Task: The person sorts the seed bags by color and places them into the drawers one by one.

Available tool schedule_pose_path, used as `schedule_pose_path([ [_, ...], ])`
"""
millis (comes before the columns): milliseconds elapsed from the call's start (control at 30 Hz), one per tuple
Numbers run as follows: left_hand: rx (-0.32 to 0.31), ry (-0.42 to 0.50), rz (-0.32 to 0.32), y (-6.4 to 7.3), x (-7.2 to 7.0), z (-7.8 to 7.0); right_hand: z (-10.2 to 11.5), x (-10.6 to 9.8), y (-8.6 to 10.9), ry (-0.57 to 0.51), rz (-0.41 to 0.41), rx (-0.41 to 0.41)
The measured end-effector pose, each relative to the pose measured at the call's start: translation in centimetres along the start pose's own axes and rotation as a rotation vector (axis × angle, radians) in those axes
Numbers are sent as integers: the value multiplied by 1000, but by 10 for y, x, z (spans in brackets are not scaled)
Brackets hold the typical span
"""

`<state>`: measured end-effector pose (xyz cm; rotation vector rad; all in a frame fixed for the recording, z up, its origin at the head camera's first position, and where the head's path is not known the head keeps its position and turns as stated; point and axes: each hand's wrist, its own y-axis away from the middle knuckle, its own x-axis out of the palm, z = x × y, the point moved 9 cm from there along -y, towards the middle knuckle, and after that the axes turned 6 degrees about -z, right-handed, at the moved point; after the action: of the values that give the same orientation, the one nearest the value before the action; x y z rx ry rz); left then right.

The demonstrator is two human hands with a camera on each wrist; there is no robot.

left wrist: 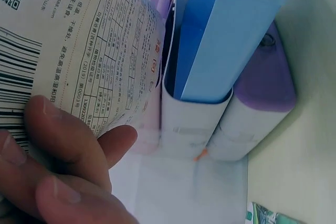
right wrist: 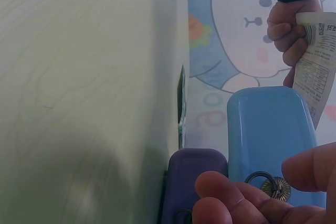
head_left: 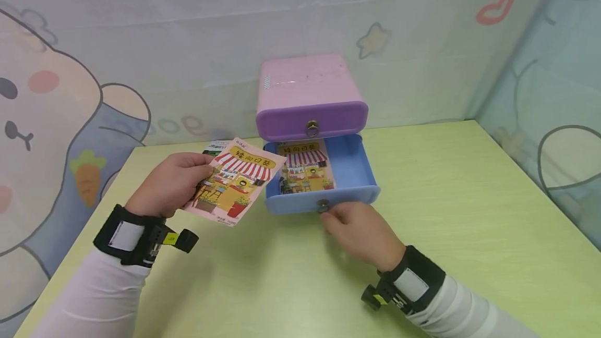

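Observation:
My left hand grips a pink seed packet by its left side, held up beside the drawer. Its picture shows a striped awning; in the left wrist view the printed back, with a barcode, faces the camera. A blue drawer is pulled out of the middle tier of a small drawer unit. Inside it, on the left, lies a matching seed packet. My right hand is at the drawer's brass ring pull, thumb and fingers on either side of it, spread apart.
Above the blue drawer is a purple drawer front with its own ring. The lowest tier, also purple, rests on the light table. A green and white packet lies behind my left hand. Patterned cloth hangs behind.

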<state>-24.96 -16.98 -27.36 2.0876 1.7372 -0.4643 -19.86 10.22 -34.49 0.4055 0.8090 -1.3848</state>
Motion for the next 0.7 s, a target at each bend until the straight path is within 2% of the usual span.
schedule_pose_path([
  [300,-8,-47,18,-7,17,-5,-1,0,0,-18,8,2],
  [700,0,-99,48,-10,36,-12,1,-1,1,-24,5,5],
])
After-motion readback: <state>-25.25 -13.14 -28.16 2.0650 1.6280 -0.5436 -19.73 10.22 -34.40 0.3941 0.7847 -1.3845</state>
